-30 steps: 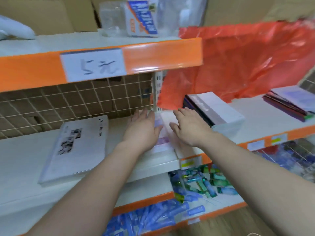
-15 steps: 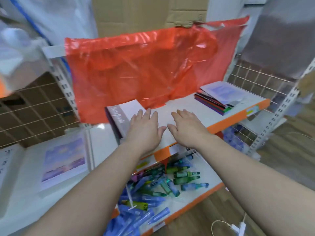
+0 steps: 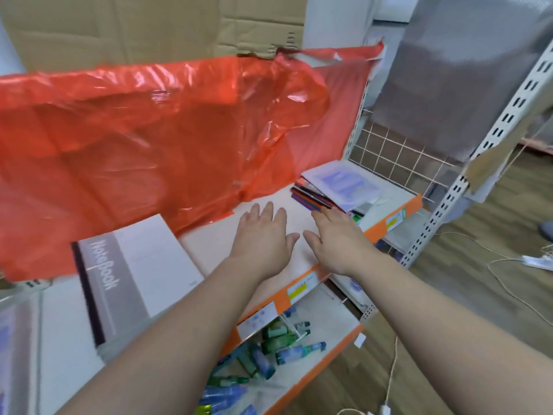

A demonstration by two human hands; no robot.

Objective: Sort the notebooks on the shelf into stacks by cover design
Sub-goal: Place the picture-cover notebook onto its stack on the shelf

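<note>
Sorting is looking partly done. Grey Notebook stack [image 3: 131, 274] is sitting squared at 8 o'clock on the shelf [image 3: 209, 244]. Left hand [image 3: 263, 238] is hovering flat over bare shelf, fingers straight and close together, holding nothing. Right hand [image 3: 338, 238] is reaching toward 2 o'clock, fingers straight, tips just beside the mixed notebook pile [image 3: 338, 187], which is probably unsorted. Lower shelf [image 3: 329, 316] is holding jumbled tubes [image 3: 269, 351].

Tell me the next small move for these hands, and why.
Probably slide the right hand forward onto the mixed pile and lift its top notebook. It and the left hand are open, holding nothing; its fingertips lie at the pile's near edge, and the pile shows several cover colours, seemingly unsorted.
</note>
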